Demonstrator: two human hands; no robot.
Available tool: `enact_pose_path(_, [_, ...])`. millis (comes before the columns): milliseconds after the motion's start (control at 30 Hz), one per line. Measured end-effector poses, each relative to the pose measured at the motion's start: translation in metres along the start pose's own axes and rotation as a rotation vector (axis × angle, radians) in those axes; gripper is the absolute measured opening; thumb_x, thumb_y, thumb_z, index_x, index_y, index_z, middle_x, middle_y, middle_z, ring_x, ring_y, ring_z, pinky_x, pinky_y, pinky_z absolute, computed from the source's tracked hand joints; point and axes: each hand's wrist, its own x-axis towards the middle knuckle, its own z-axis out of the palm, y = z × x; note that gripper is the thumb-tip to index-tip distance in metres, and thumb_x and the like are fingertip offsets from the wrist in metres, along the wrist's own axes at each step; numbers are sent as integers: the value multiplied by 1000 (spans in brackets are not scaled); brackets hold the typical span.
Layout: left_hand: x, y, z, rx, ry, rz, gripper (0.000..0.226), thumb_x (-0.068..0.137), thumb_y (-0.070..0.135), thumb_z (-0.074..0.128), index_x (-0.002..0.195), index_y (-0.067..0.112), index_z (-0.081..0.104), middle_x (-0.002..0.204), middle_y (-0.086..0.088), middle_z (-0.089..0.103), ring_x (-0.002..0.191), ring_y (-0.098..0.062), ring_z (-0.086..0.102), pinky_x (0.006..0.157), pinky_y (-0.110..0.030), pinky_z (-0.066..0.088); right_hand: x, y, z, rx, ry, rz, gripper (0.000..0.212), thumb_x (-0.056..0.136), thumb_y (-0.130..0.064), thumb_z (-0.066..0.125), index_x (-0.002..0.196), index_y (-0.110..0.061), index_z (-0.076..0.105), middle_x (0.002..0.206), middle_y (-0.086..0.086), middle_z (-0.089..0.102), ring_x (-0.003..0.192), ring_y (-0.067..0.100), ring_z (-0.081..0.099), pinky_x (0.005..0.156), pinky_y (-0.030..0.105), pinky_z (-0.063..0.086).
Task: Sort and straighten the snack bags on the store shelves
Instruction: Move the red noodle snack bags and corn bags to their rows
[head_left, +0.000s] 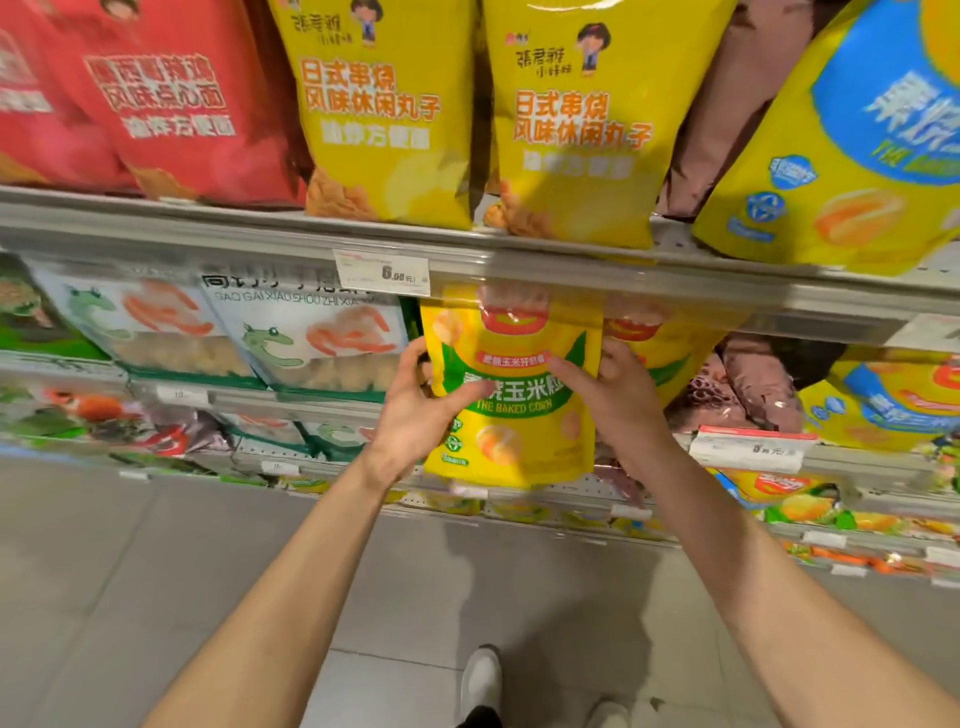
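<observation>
A yellow and green baked corn bag (514, 436) stands upright at the front of the middle shelf, its top tucked under the shelf edge above. My left hand (415, 410) grips its left edge, thumb across the front and fingers curled behind. My right hand (618, 400) holds its right edge, fingers lying over the front. A second bag of the same kind (670, 343) stands just behind and to the right.
The upper shelf (363, 244) carries red bags (171, 104), two yellow bags (576, 130) and a yellow and blue bag (857, 156). White shrimp-snack bags (311, 338) stand left of my hands, brown bags (748, 384) to the right. Lower shelves and grey floor tiles lie below.
</observation>
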Motion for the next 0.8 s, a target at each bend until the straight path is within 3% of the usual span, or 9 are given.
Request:
enact_pose_path(100, [15,6,0,25,6,29,72,75,15,90,134,22,49,104,4,74,84,-2,74,76,-25,61,4,8,4,-63,-45,1,38,83,-25,84,110,-31,58,100,-9,78,86,6,75,67,25,59])
enact_pose_path(167, [24,6,-1,38,-1,31,73,75,14,90,134,21,48,106,5,72,84,0,73,79,-25,62,10,14,9,-99,-18,-3,47,81,-26,86,118,-29,58,106,-8,77,93,10,75,69,29,61])
enact_pose_path(233, [33,3,-1,44,14,47,72,73,14,91,132,22,49,109,3,72,91,-6,74,88,-36,62,18,19,15,-124,41,-15,57,79,-28,88,125,-24,55,107,-8,77,96,14,75,77,40,62])
enact_pose_path(333, [43,-3,-2,100,45,93,65,72,17,92,124,22,52,106,3,74,93,-14,74,92,-46,60,29,26,24,-153,137,-23,53,76,-33,90,114,-33,53,99,-10,76,92,17,74,86,52,60])
enact_pose_path(500, [56,-11,-1,341,121,184,57,72,45,89,112,34,49,100,10,74,93,-13,71,86,-44,59,41,29,37,-170,218,-40,50,74,-40,89,105,-30,50,95,-8,77,94,12,74,90,52,58])
enact_pose_path(633, [63,-11,1,445,162,226,62,75,55,83,121,29,50,113,3,72,103,-22,68,89,-43,57,54,35,39,-172,234,-28,62,64,-59,82,111,-32,51,97,-11,77,97,13,73,84,54,60])
enact_pose_path(700, [65,-9,5,442,174,227,62,79,48,84,127,23,52,114,1,71,103,-22,67,89,-40,56,56,32,41,-193,249,-21,61,71,-52,83,115,-29,49,97,-9,76,98,15,73,85,54,60])
enact_pose_path(800, [73,-8,9,461,186,213,56,83,40,83,125,16,53,108,-1,69,98,-23,66,83,-36,54,57,23,48,-244,286,-14,43,86,-34,81,110,-24,47,103,-5,73,101,19,70,96,49,56])
